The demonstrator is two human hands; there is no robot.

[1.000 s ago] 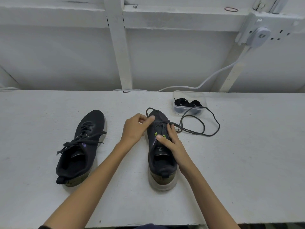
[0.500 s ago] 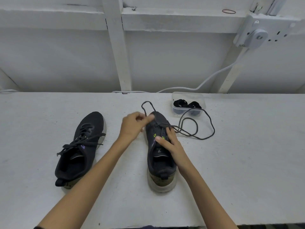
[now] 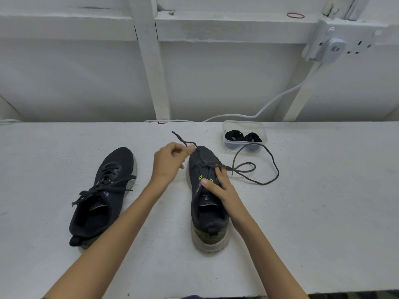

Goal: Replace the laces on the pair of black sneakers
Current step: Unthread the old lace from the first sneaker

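Black cord lace (image 3: 178, 137), pinched in your left hand (image 3: 170, 160), has just pulled its tip free, while your right hand (image 3: 220, 188) grips the black mesh sneaker (image 3: 207, 214) on the white table (image 3: 302, 212): unlacing advances.

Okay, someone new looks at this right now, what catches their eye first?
The left hand pinches the lace at the toe of the centre sneaker, which the right hand holds. The lace trails in loose loops to the right, near a clear tub of rolled black laces; a second sneaker lies laced at the left.
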